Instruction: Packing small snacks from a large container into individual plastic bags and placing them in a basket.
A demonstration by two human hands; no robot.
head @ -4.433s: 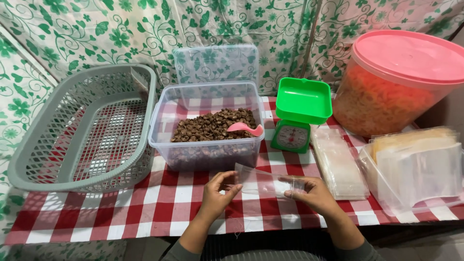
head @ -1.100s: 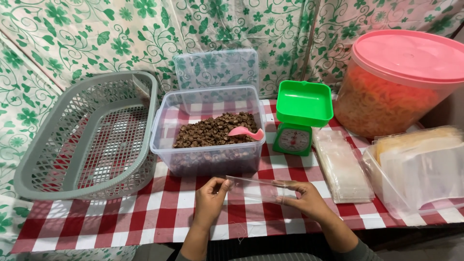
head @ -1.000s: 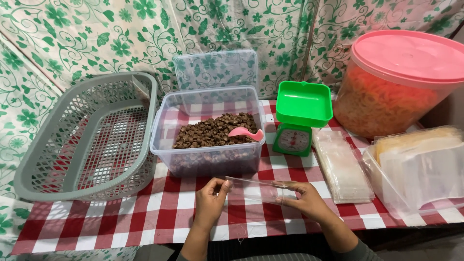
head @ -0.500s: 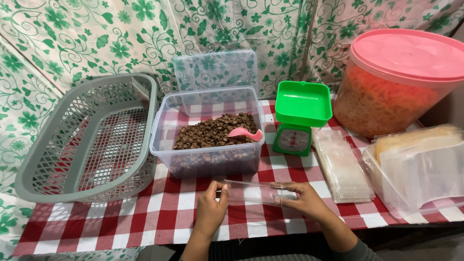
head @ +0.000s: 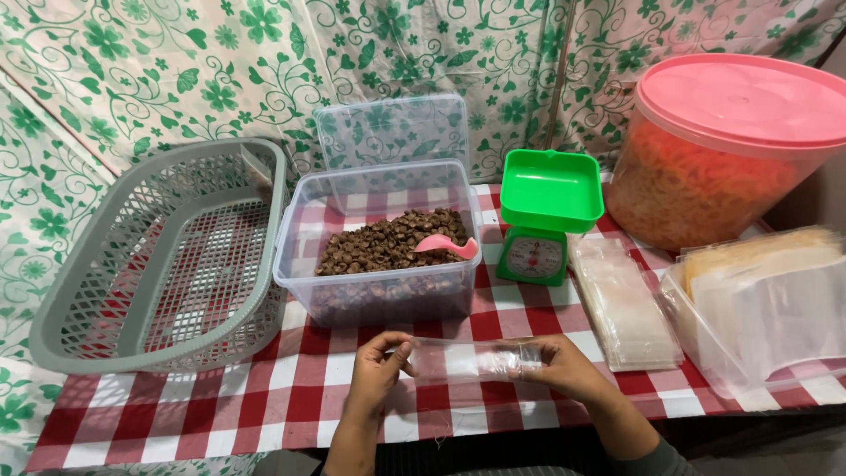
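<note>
I see left hand (head: 377,368) and right hand (head: 564,368) pinching a small clear plastic bag (head: 471,360), just before the clear rectangular tub of brown pellets (head: 381,256).

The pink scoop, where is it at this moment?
In the head view the pink scoop lies on the brown pieces inside the clear plastic box, at its right side, beside the green scale.

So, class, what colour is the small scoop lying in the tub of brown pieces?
Pink; the scoop shows best in the head view.
</note>
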